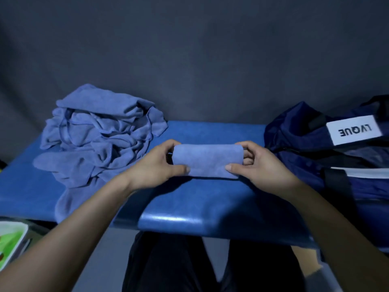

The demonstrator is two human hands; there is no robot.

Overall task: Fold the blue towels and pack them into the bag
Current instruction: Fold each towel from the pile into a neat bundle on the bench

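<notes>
A small folded blue towel [207, 160] lies across the middle of the blue padded table [210, 209]. My left hand [156, 165] grips its left end, thumb on the near edge and fingers curled over the far edge. My right hand [257, 165] grips the right end the same way. A heap of crumpled blue towels [99, 135] sits at the table's left, one corner hanging over the front edge. A dark navy bag [332, 157] with a white label stands at the right.
A dark grey cloth backdrop [189, 60] rises right behind the table. A white tray with green contents [10, 241] sits low at the left, beside the table. My legs in dark trousers [179, 264] are under the front edge.
</notes>
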